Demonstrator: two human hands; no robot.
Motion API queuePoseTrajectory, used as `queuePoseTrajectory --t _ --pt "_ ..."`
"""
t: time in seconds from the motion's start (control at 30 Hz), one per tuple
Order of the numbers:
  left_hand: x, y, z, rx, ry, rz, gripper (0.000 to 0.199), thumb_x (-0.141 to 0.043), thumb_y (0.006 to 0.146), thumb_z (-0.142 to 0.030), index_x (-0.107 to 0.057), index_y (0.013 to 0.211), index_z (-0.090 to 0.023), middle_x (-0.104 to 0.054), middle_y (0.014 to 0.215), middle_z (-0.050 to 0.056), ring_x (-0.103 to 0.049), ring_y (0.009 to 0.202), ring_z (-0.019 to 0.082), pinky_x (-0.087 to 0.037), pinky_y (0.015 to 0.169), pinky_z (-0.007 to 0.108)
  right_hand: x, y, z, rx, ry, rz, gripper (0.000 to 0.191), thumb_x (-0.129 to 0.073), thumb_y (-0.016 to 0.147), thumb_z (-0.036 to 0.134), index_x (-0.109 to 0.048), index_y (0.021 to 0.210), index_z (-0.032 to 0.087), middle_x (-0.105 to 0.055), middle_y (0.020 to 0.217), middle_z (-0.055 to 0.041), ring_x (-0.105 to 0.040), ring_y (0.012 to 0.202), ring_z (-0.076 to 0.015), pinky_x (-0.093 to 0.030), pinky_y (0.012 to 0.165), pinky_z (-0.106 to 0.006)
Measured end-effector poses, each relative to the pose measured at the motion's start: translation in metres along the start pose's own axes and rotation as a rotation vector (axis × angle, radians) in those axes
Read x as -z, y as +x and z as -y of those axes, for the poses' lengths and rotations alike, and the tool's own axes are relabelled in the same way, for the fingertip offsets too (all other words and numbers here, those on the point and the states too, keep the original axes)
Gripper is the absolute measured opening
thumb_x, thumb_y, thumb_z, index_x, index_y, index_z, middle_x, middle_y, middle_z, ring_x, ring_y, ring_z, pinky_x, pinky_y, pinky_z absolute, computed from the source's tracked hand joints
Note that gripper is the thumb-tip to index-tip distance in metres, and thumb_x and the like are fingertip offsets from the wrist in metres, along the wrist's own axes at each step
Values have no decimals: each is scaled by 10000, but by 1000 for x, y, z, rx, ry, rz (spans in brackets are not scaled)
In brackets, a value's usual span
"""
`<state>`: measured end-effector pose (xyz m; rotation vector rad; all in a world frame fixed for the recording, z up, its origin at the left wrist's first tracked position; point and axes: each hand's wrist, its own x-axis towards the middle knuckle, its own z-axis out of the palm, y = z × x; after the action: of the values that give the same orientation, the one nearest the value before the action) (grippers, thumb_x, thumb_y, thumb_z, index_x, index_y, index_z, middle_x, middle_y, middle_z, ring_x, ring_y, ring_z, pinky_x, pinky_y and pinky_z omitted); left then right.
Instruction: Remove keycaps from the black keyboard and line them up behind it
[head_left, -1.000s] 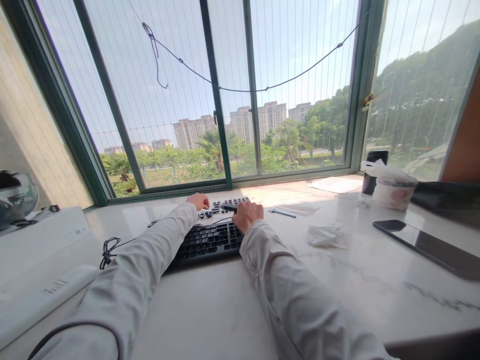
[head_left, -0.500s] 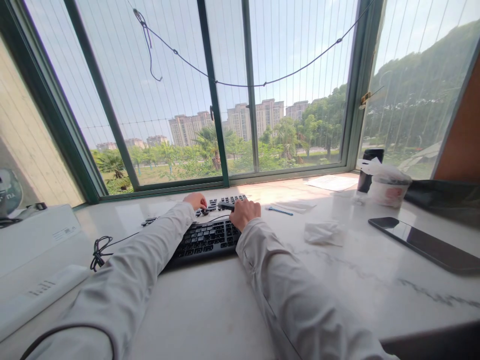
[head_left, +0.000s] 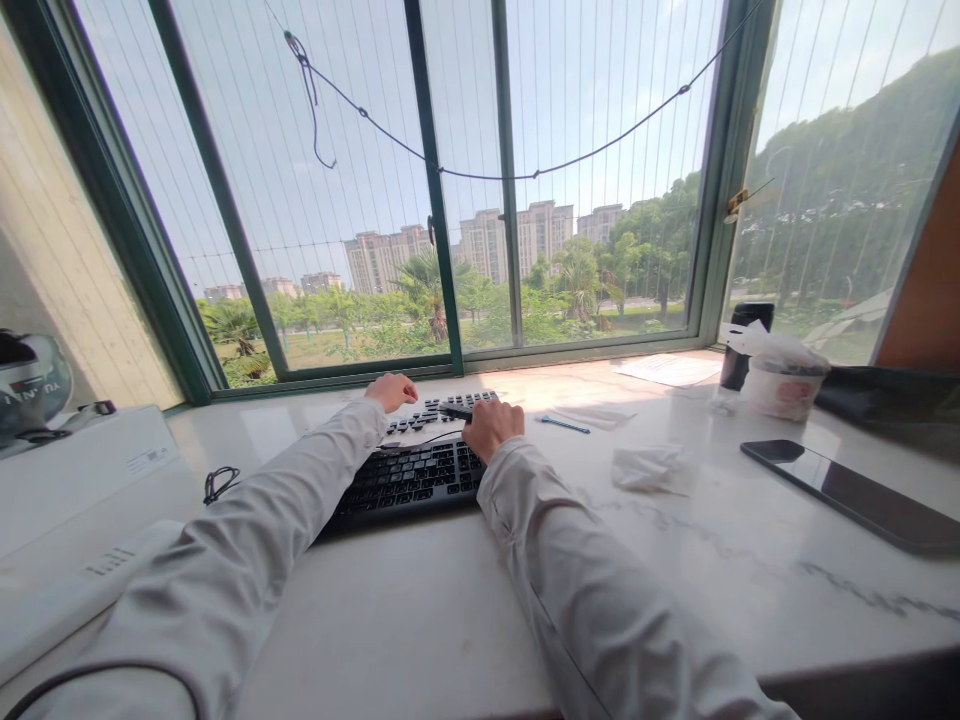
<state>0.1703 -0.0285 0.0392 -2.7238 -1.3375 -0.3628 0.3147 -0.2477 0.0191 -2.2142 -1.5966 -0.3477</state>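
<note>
A black keyboard [head_left: 420, 480] lies on the marble-patterned counter in front of me, its left side partly hidden by my sleeve. Behind it, many small black keycaps [head_left: 431, 412] are laid out in rows. My right hand [head_left: 495, 430] is closed around a dark bar-shaped piece [head_left: 455, 411] and rests over the keyboard's far right corner; the piece's exact kind is unclear. Just above the left end of the keycap rows is my left hand [head_left: 391, 392], fingers curled together. Whatever may be between those fingertips is too small to see.
A blue stick-like tool [head_left: 565, 424] and crumpled tissue [head_left: 651, 468] lie right of the keyboard. Farther right are a phone [head_left: 847, 495], a bagged tub [head_left: 786, 385] and a dark bottle [head_left: 739, 350]. Coiled cable [head_left: 221, 484] and a white box [head_left: 120, 455] are left.
My left hand has lifted slightly and shifted away from the keycaps, uncovering more of them. My right hand stays closed on the dark piece. The view has shifted a little.
</note>
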Motion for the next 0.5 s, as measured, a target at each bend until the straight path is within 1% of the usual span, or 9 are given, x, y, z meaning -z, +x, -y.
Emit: queuePoseTrajectory --t 0.1,0.17,0.23,0.3,0.37,0.43,0.5 --pt "20 -26 -20 -62 -7 -63 210 -586 759 -405 -711 888 -296 -700 992 -11 -615 922 171 -437 796 231 0 0 1 14 11 -13 229 -477 776 276 -666 855 172 -676 839 -122 -632 783 -241 -429 667 -335" --pt "34 -50 -34 -130 -15 -66 228 -569 768 -436 -709 896 -309 -703 978 -20 -615 921 174 -437 773 233 0 -1 1 25 8 -28 238 -460 795 282 -662 852 170 -677 844 -124 -633 776 -241 -426 660 -333" --pt "47 -78 -43 -163 -24 -31 226 -576 760 -448 -709 884 -313 -709 946 -29 -623 887 169 -436 730 227 -2 -1 2 39 2 -47 238 -446 810 278 -654 852 170 -677 859 -124 -633 776 -240 -420 656 -329" --pt "55 -106 -45 -187 -23 30 213 -587 750 -454 -715 850 -316 -714 895 -37 -632 843 157 -432 715 220 -3 -3 3 67 8 -53 237 -430 831 275 -638 881 173 -677 866 -118 -631 779 -235 -413 653 -320" --pt "56 -131 -41 -196 -36 35 227 -582 752 -483 -717 825 -316 -716 867 -35 -635 821 155 -431 717 223 -3 -4 5 104 25 -41 240 -406 857 267 -611 938 171 -675 869 -115 -628 782 -226 -405 653 -309" --pt "50 -150 -32 -168 -57 -27 266 -549 776 -515 -713 841 -317 -716 873 -27 -634 827 163 -434 711 236 -3 -6 8 132 36 -28 239 -391 876 258 -577 993 165 -671 883 -118 -623 792 -221 -396 661 -302" --pt "40 -162 -23 -96 -60 -98 291 -520 796 -527 -706 872 -317 -715 888 -17 -632 838 177 -439 709 255 -3 -7 12 163 35 -34 225 -392 886 259 -553 1011 163 -667 904 -116 -615 800 -215 -387 685 -301"
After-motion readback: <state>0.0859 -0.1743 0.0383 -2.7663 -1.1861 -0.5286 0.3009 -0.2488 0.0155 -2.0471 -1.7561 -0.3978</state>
